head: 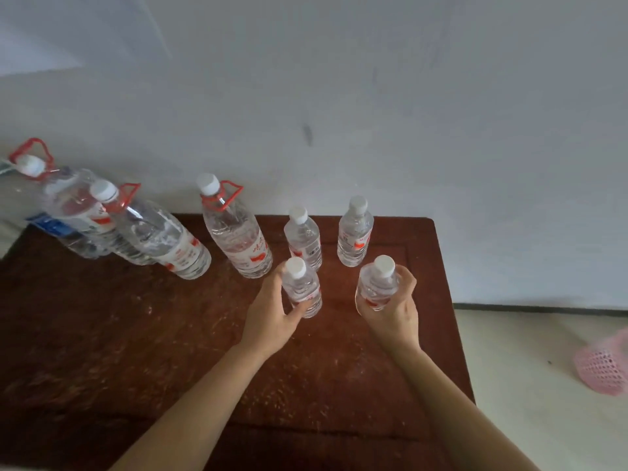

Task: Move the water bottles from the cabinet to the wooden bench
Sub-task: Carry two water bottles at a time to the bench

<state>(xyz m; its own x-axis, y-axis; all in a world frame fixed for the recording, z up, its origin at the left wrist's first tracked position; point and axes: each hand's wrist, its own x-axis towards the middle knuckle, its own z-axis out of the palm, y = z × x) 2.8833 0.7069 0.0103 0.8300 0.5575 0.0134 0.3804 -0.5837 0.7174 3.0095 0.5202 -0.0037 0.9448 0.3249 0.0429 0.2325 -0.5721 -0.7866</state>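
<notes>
At the left end of the wooden bench (119, 334), close under the wall (407, 113): two large bottles with red carry handles, the far-left jug (64, 212) and the second jug (156, 239), overlapping in this view, white caps up and tipped leftward, perhaps only by the wide lens. Next along, a little apart, the third jug (238, 239), upright, cap on. Then a back pair of small bottles, the rear-left bottle (304, 239) and the rear-right bottle (355, 232), both standing. Just in front of them, the two bottles in hand. Left hand (268, 321) wrapped round the front-left bottle (302, 290) from its left side, thumb across the near face, fingers curled behind; base apparently on the wood. Right hand (396, 311) curled round the front-right bottle (375, 287) from its right and near side, cap leaning slightly leftward; base hidden by the palm, so no telling whether down or just above the bench. Long axes of both near vertical, each bottle straight ahead of its own hand, arms uncrossed. Judged from that: placing nearly done, release best made by opening outward and drawing back toward the body, clear of the rear pair close behind. Off to the right, on the pale floor (543, 419), a pink mesh object (601, 368).
</notes>
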